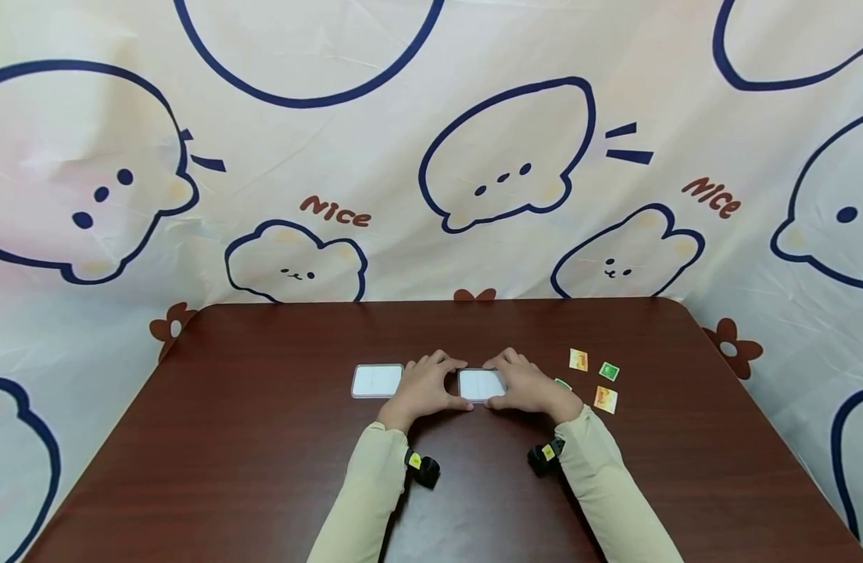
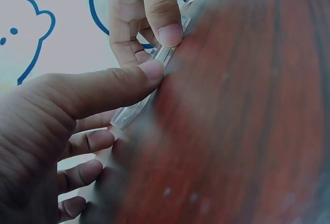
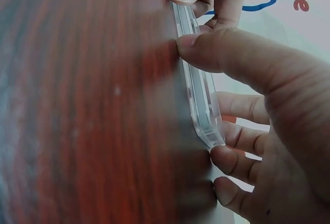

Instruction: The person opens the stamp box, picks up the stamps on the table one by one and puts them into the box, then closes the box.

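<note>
Left hand (image 1: pixel 424 386) and right hand (image 1: pixel 533 386) pinch opposite ends of a clear-edged plastic case (image 1: pixel 480 385) between them, likely to steady it; its contents are unclear. Small cards (image 1: pixel 605 399) lie outside the right hand.

The left hand (image 2: pixel 59 113) is pinching a clear case (image 2: pixel 165 54). The right hand (image 2: pixel 152 6) is gripping it — farther along.

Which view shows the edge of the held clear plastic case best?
The right wrist view: the clear plastic case is close there, with a long stretch of edge uncovered. The left wrist view shows shorter stretches, more covered; the head view shows mainly its whitish top, small.
</note>
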Action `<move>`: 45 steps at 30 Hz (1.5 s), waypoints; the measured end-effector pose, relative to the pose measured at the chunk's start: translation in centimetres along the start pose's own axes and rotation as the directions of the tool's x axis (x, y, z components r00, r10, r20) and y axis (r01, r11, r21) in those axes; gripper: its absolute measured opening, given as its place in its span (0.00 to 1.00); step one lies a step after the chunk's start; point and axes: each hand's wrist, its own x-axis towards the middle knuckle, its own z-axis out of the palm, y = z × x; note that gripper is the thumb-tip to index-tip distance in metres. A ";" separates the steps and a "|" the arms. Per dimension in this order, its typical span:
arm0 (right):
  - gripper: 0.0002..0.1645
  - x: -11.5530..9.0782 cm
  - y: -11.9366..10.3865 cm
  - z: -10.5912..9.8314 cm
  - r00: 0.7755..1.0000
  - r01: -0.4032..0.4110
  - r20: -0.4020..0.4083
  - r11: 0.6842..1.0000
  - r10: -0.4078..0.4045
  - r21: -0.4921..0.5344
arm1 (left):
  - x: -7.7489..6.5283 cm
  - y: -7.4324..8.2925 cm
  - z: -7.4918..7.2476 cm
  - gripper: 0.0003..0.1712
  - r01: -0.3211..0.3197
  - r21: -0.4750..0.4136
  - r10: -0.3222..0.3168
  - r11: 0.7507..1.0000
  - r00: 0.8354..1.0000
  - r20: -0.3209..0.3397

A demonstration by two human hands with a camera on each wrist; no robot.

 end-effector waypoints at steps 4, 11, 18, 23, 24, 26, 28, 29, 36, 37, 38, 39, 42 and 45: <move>0.36 0.0 -0.1 -0.1 1.000 0.010 -0.004 1.000 -0.010 0.012 | 0.0 0.0 -0.1 0.43 0.011 0.003 -0.011 1.000 1.000 0.015; 0.35 0.1 -0.1 -0.5 1.000 0.023 -0.020 0.999 -0.022 0.027 | 0.0 0.0 -0.2 0.45 0.019 -0.017 -0.019 1.000 1.000 0.024; 0.37 -0.2 -0.2 -1.1 1.000 0.004 -0.019 1.000 -0.004 0.026 | 0.1 0.1 -0.2 0.45 0.020 -0.010 -0.020 1.000 1.000 0.019; 0.37 -0.9 -0.3 -1.7 1.000 -0.002 -0.028 0.999 0.003 0.039 | 0.2 0.2 -0.2 0.43 0.011 -0.005 -0.011 1.000 1.000 0.003; 0.37 -1.1 -0.3 -1.7 0.999 0.001 -0.033 0.999 0.001 0.040 | 0.2 0.2 -0.2 0.43 0.008 -0.005 -0.008 1.000 1.000 -0.004; 0.36 -1.4 -0.4 -1.9 0.999 0.012 -0.039 0.999 -0.010 0.045 | 0.2 0.2 -0.2 0.42 0.006 -0.005 -0.006 1.000 1.000 -0.014; 0.36 -1.8 -0.6 -1.9 0.999 0.016 -0.036 0.999 -0.014 0.052 | 0.2 0.2 -0.1 0.41 0.008 -0.004 -0.008 1.000 1.000 -0.018; 0.36 -1.9 -0.7 -1.9 0.999 0.016 -0.033 0.998 -0.014 0.053 | 0.2 0.2 -0.1 0.40 0.009 -0.001 -0.009 1.000 1.000 -0.018; 0.37 -3.3 -1.5 -1.5 0.999 0.041 -0.009 0.999 -0.041 0.022 | 0.2 0.2 0.1 0.37 0.004 -0.005 -0.004 1.000 1.000 -0.018; 0.38 -3.5 -1.6 -1.5 0.999 0.046 -0.003 0.999 -0.046 0.013 | 0.3 0.2 0.2 0.37 0.007 -0.005 -0.007 1.000 1.000 -0.015; 0.38 -3.8 -1.7 -1.4 0.999 0.052 0.005 0.999 -0.052 0.006 | 0.3 0.1 0.2 0.37 0.011 -0.007 -0.011 1.000 1.000 -0.010; 0.38 -4.0 -1.7 -1.3 0.998 0.057 0.012 0.998 -0.057 -0.002 | 0.3 0.1 0.3 0.37 0.013 -0.008 -0.013 1.000 1.000 -0.007; 0.36 -4.7 -1.9 -0.9 0.997 0.072 0.035 0.997 -0.071 -0.014 | 0.4 0.0 0.3 0.37 0.020 -0.001 -0.020 1.000 1.000 -0.008; 0.35 -5.4 -2.0 -0.6 0.996 0.085 0.042 0.996 -0.083 -0.027 | 0.4 0.0 0.2 0.36 0.019 0.007 -0.019 1.000 1.000 -0.021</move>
